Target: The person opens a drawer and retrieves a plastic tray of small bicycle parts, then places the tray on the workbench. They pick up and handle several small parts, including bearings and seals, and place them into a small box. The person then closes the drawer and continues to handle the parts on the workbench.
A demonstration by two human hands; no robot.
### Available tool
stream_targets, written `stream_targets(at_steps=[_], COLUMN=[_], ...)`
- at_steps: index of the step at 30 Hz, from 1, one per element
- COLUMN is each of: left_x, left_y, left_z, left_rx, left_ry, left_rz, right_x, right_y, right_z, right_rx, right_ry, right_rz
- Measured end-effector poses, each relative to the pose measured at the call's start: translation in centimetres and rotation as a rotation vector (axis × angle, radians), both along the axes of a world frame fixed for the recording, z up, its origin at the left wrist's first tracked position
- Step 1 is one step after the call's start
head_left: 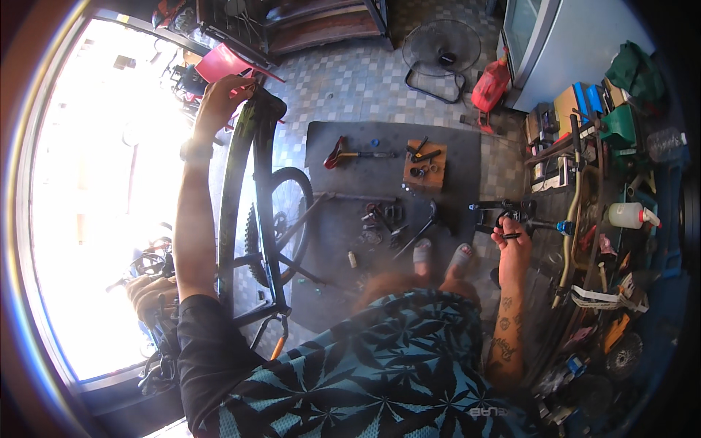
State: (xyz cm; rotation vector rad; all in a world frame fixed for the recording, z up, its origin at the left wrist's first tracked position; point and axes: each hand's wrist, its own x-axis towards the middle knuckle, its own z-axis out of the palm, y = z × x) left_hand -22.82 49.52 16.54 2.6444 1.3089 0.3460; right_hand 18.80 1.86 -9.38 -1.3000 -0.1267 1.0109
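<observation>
A dark bicycle frame (235, 182) stands upright on my left, with a rear wheel (298, 197) beyond its lower tubes. My left hand (217, 104) is raised to the top end of the frame, its fingers bent and closed at the head tube (269, 108). Whether a small part is also between those fingertips cannot be made out. On the other side, my right hand (514, 244) is closed around a small black part (511, 236) whose kind is unclear. Just beyond that hand is a black assembly with blue ends (522, 212).
A dark mat (343, 233) carries a red-and-black-handled tool (336, 152), a wooden block (427, 179) with small parts, a black hammer-like tool (431, 215) and loose bike parts. A fan cage (442, 47) and red canister (491, 86) lie beyond. Shelves with a spray bottle (629, 215) crowd the right.
</observation>
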Motion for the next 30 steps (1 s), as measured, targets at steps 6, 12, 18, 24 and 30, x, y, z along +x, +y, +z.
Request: stream_targets(at_steps=[6,12,18,24,30], left_x=[-0.6,-1.4,-2.7,-2.9,-2.5], left_y=[1.9,3.9,3.5,0.9,-2.8], left_z=[1.2,0.2,0.6,-3.2,-5.5], left_rx=[-0.104,-0.284,-0.187,-0.164,-0.127], left_ry=[0.090,-0.094,0.004,-0.226,-0.474], left_rz=[-0.093,-0.063,0.064,0.110,0.317], right_x=[-0.2,-0.1,0.2,-0.9,-2.9], right_y=[-0.9,-2.2,-3.1,-2.5,0.5], right_z=[-0.2,-0.7,-0.7,-0.7,-0.6], right_rx=[-0.029,-0.127,-0.078,-0.078,-0.105], right_ry=[-0.008,-0.025,-0.037,-0.038,-0.002], right_rz=[-0.015,-0.072,-0.091,-0.155,-0.088])
